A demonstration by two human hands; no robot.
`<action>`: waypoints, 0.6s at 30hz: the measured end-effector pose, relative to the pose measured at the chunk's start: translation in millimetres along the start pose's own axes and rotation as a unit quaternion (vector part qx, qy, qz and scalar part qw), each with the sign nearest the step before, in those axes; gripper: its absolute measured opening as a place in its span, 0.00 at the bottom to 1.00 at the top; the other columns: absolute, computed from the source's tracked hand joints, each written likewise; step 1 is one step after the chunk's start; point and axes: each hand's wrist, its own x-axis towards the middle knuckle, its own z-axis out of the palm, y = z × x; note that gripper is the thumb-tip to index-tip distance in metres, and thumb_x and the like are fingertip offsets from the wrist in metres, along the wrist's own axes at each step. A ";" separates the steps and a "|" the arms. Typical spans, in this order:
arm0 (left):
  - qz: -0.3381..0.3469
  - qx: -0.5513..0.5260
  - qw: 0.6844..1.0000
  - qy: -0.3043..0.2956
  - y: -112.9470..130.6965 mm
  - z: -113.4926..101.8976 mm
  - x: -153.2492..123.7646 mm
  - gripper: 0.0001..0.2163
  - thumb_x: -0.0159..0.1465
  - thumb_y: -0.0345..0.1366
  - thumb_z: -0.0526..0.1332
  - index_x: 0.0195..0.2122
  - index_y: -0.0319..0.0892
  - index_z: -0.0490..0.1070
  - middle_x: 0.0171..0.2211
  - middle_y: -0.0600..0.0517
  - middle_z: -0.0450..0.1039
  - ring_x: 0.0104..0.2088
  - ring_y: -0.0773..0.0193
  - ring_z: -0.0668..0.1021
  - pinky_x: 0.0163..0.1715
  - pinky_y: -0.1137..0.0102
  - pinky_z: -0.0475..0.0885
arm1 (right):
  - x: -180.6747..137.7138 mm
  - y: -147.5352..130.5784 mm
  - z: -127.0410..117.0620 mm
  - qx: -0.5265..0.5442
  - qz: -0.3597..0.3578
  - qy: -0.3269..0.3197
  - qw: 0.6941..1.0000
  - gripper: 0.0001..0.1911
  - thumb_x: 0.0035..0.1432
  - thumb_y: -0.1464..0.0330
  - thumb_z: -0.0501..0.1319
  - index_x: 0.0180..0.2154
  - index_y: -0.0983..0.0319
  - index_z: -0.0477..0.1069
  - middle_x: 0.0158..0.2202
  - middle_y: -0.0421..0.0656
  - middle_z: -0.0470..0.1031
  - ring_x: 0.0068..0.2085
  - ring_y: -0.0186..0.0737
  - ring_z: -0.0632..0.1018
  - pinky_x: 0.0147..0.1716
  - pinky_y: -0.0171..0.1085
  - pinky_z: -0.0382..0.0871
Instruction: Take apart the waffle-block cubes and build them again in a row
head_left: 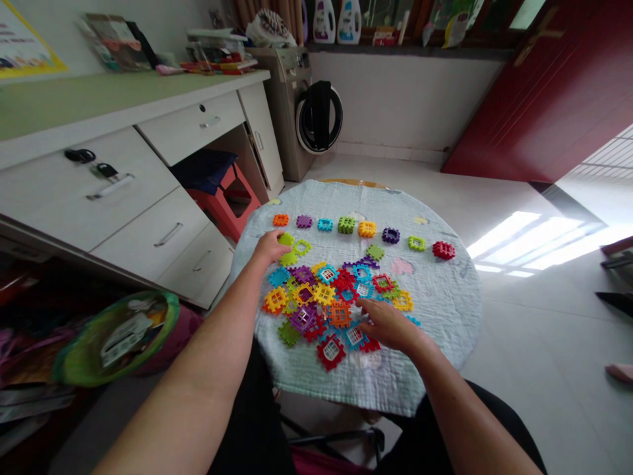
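Note:
A heap of coloured plastic interlocking tiles [329, 297] lies on a small round table covered with a pale blue cloth [445, 297]. Beyond it, several single tiles stand in a row [346, 225] from orange at the left to red [444, 250] at the right. My left hand [270, 247] is closed on a green tile [285, 239] at the heap's far left, beside another green tile [301, 248]. My right hand [388, 324] rests on the near right of the heap, fingers curled over the tiles; what it grips is hidden.
A white desk with drawers [123, 185] stands at the left, with a red stool [227, 198] under it. A washing machine [306, 112] is behind the table. A green-rimmed bag [119, 336] lies at the lower left. A red door [554, 99] is at the right.

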 end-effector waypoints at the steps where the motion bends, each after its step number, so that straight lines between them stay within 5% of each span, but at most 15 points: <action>1: 0.003 0.002 1.000 0.005 0.8 1.2 0.6 0.27 0.48 0.37 0.66 0.52 0.39 0.70 0.46 0.49 0.76 0.46 0.58 0.76 0.48 0.69 0.70 | -0.1 0.0 -0.2 0.000 0.000 0.001 1.000 0.23 0.55 0.69 0.59 0.54 0.64 0.67 0.48 0.51 0.76 0.47 0.45 0.77 0.47 0.40 0.67; 5: 0.021 0.006 1.000 0.018 3.6 3.9 1.5 0.28 0.47 0.36 0.66 0.52 0.37 0.70 0.45 0.48 0.76 0.44 0.58 0.77 0.47 0.69 0.70 | 0.2 0.2 -0.5 0.003 0.002 0.003 1.000 0.24 0.55 0.70 0.59 0.54 0.66 0.67 0.48 0.53 0.76 0.47 0.46 0.77 0.47 0.40 0.67; 18: 0.131 0.161 0.972 -0.114 0.0 -1.8 -20.7 0.29 0.46 0.31 0.63 0.52 0.40 0.70 0.48 0.46 0.73 0.48 0.54 0.75 0.49 0.67 0.68 | 1.4 2.7 1.4 0.007 -0.009 0.003 1.000 0.25 0.54 0.70 0.59 0.55 0.66 0.67 0.48 0.53 0.76 0.47 0.46 0.77 0.46 0.40 0.66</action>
